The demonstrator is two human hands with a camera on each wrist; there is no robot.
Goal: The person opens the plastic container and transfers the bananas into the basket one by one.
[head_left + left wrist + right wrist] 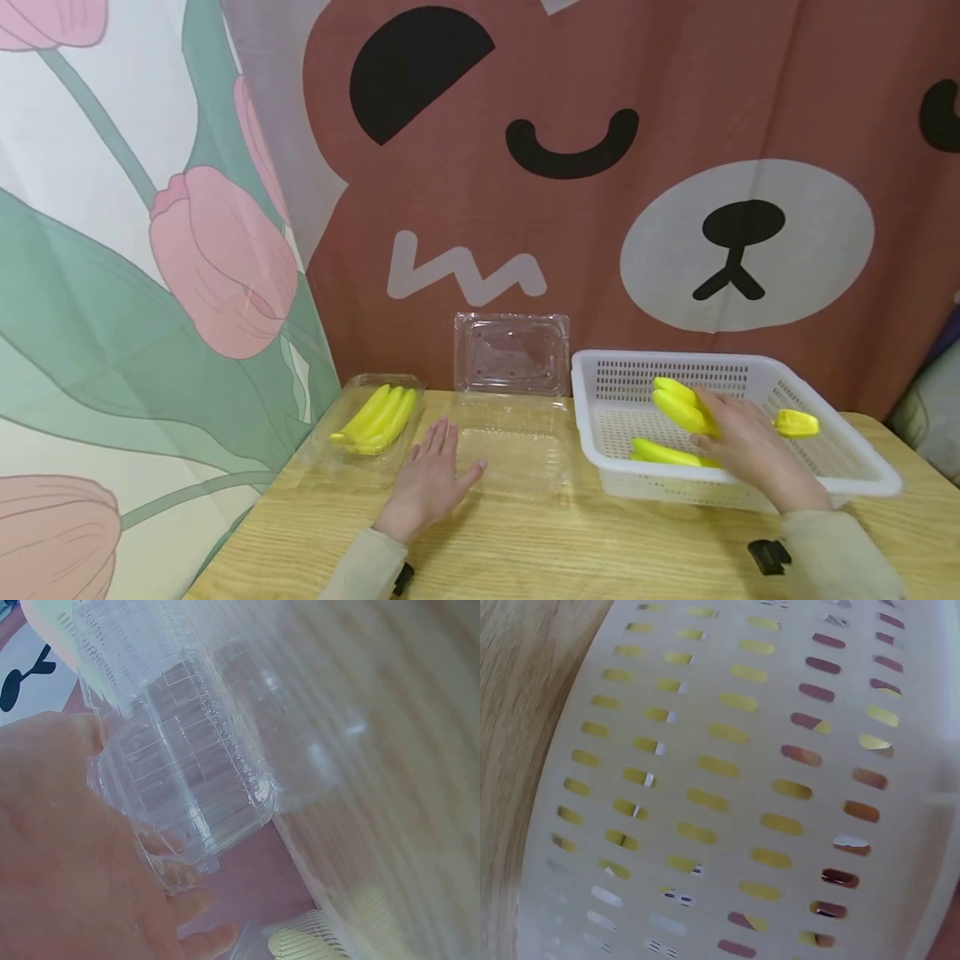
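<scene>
My right hand (757, 450) reaches over the front rim of a white slotted plastic basket (862, 485) and grips yellow bananas (678, 408), held above its floor. Beneath it lies another yellow banana (667, 452), and a yellow piece (797, 423) shows at the basket's right side. In the right wrist view the basket's wall (780, 750) hides the hand's fingers. My left hand (429, 483), fingers extended, is at the left edge of an open clear plastic clamshell box (512, 358). In the left wrist view the hand (82, 847) lies along the rim of that box (180, 750).
A closed clear box (412, 385) with several yellow bananas (378, 418) inside stands on the wooden table (540, 542) at the left. Behind the table hangs a curtain (465, 200) with a bear print. A tulip-patterned cloth (135, 333) covers the left side.
</scene>
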